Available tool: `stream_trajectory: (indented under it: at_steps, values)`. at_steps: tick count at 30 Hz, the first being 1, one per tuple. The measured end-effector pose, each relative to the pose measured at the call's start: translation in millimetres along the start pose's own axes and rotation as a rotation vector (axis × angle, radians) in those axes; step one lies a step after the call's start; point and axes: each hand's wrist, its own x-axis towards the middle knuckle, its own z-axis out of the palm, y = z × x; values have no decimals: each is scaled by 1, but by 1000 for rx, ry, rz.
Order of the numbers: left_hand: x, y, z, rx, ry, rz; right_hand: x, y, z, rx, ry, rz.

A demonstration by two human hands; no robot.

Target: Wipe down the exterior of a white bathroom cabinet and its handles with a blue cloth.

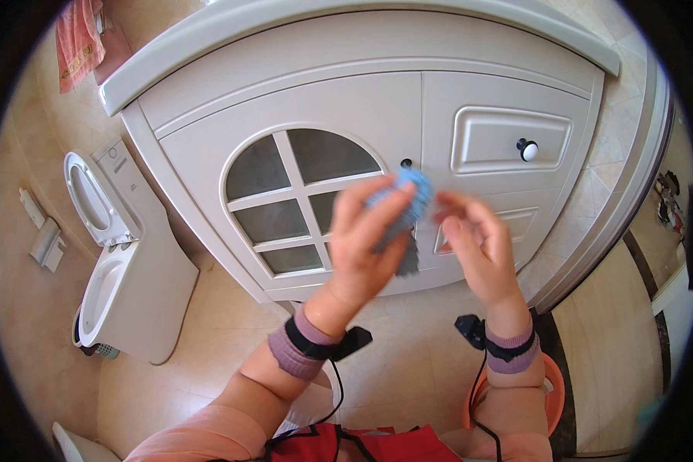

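Observation:
My left hand is closed around a bunched blue and grey cloth, whose grey end hangs below the fingers. Just right of the cloth is my right hand, its fingers curled and apart, with nothing seen in it; its fingertips are blurred. Both hands are in front of a white vanity cabinet with an arched glass-paned door. A dark knob shows just above the cloth. Farther right, a black and white knob sits on a drawer front.
A white toilet with its lid raised stands at the left. An orange basin is on the floor beside my right forearm. Pink towels hang at the upper left. A door frame runs along the right.

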Motion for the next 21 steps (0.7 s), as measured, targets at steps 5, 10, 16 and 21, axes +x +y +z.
stream_trajectory:
  at_steps: [5,10,16,21]
  values:
    - [78,-16,-13,264,74,318,22,13,-23,-507,324,-428]
    - [114,-30,27,620,-204,412,22,34,-30,-637,335,-389]
    - [115,-50,2,875,-287,484,22,49,-35,-712,335,-437]
    - [102,-67,-83,1076,-268,278,23,59,-44,-703,335,-430]
